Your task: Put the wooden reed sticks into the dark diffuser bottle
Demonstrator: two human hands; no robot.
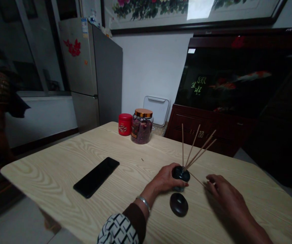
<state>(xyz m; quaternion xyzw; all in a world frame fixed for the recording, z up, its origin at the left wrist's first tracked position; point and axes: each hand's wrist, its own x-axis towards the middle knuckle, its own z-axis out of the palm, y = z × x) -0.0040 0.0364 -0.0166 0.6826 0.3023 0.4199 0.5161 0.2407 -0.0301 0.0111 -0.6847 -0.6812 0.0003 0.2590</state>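
Note:
My left hand (pixel 165 179) is wrapped around a small dark round holder (pixel 181 174) on the wooden table (pixel 59 169). Several thin wooden sticks (pixel 194 149) fan upward out of the holder. My right hand (pixel 223 191) lies just right of it, fingers curled on a thin stick (pixel 196 180) that lies flat on the table. A black ring-shaped piece (pixel 179 204) rests on the table in front of the holder, between my hands. A silver bangle circles my left wrist.
A black phone (pixel 96 176) lies on the left part of the table. A red tin (pixel 125 124) and a glass jar (pixel 142 126) with a copper lid stand at the far edge. A fridge (pixel 92 71), fish tank (pixel 237 81) and white board lie beyond.

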